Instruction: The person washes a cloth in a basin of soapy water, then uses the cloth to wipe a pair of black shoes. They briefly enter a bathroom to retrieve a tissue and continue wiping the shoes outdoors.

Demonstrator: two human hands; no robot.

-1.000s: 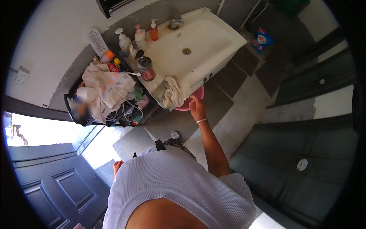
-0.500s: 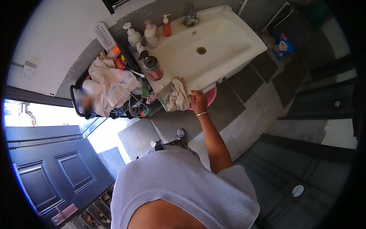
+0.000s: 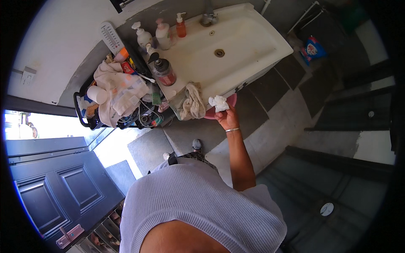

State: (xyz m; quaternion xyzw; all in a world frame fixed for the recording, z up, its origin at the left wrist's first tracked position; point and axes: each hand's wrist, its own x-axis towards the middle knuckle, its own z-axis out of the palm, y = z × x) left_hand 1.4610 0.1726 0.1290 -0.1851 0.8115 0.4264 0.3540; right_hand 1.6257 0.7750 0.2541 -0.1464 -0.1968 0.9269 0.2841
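Note:
A crumpled white tissue [image 3: 219, 103] sticks up from the fingers of my right hand [image 3: 229, 119], which are closed round its lower end. The hand is just off the front edge of the white sink [image 3: 257, 31], with a bracelet at the wrist. Beneath and behind it, partly hidden, is a pink basin [image 3: 233, 99]. To the left of the hand a wrinkled beige cloth [image 3: 194, 102] hangs over the sink's front corner, apart from my fingers. My left hand does not show.
Pump bottles, including a dark-topped one [image 3: 163, 72] and an orange one [image 3: 181, 26], stand along the sink's left side near the faucet [image 3: 209, 17]. A black basket [image 3: 80, 113] beside them holds cloths, a cup and cables. A blue door [image 3: 67, 185] stands at lower left.
My right hand has moved slightly right and down, away from the beige cloth. The white tissue now shows in its fingers; the cloth stays on the sink corner.

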